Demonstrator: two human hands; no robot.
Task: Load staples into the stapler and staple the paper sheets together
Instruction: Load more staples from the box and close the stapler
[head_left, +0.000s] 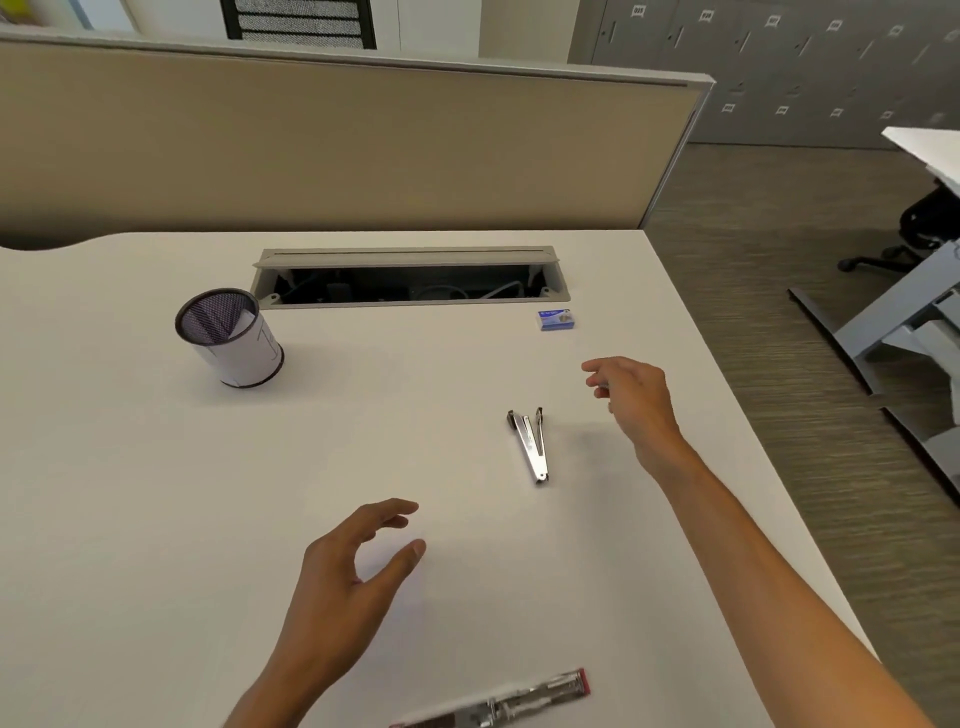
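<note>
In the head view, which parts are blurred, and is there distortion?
Head view: the opened red stapler at the bottom edge is smeared by motion blur, as is the floor at right; the small metal tool is fairly sharp; wide-angle distortion bends the partition top.

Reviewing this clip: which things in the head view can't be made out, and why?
- Print on the small blue box: too small to read.
- Opened stapler at the bottom edge: motion-blurred and partly cut off, so staples inside can't be seen.
- Paper sheets: none can be made out on the white desk.
- Right hand: something thin may sit at the fingertips, too small to confirm.
- Inside of the cable tray: in shadow.
</note>
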